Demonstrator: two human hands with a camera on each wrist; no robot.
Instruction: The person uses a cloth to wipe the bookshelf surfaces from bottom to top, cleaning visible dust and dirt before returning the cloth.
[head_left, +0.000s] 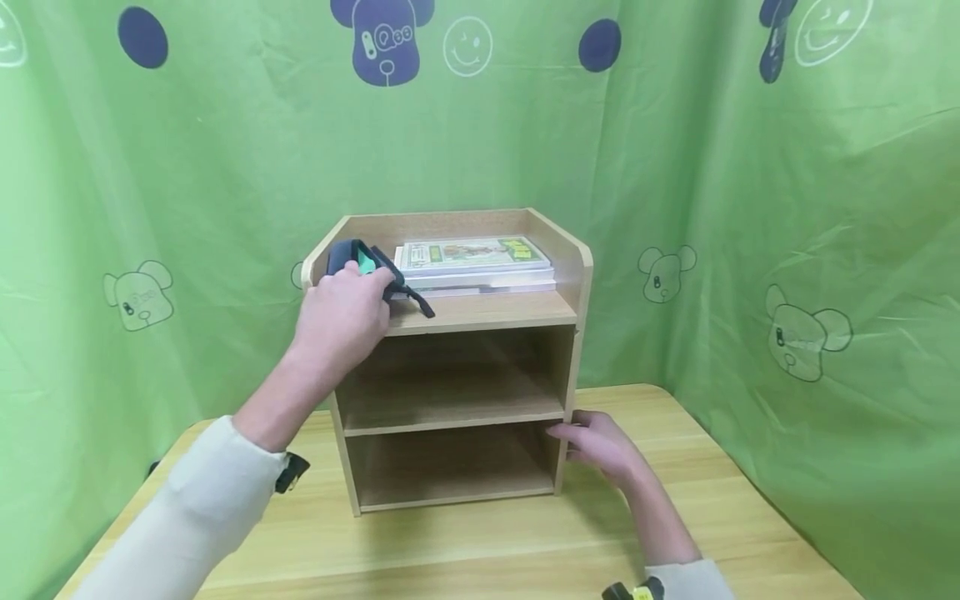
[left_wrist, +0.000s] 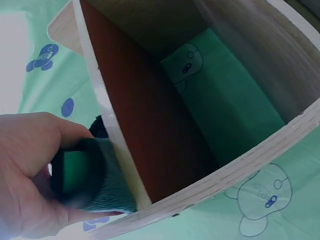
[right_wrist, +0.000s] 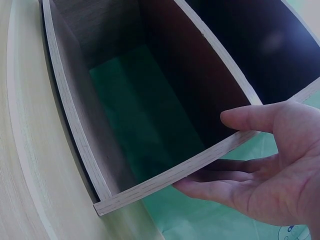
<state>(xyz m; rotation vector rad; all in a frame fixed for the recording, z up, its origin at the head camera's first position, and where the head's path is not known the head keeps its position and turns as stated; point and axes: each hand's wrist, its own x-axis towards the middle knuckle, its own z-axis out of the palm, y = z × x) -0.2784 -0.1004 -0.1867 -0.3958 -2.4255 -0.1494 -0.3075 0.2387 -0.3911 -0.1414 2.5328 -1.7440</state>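
Note:
A wooden shelf unit [head_left: 457, 423] stands on the table. On its top board at the left, the left hand [head_left: 345, 312] grips a dark blue object [head_left: 345, 252] with a green inner part and a black strap. In the left wrist view, fingers and thumb of the left hand [left_wrist: 40, 175] curl round this dark and green object [left_wrist: 112, 182] beside the board edge. The right hand [head_left: 600, 446] holds the unit's right side panel low down. In the right wrist view, the right hand [right_wrist: 270, 165] has its thumb inside the panel edge [right_wrist: 170, 177] and its other fingers outside.
A stack of books [head_left: 476, 262] lies on the top board, right of the left hand. Two compartments are below, with green cloth visible through them in the wrist views. The wooden table [head_left: 675, 492] extends around the unit; green curtains [head_left: 225, 167] hang behind and at the sides.

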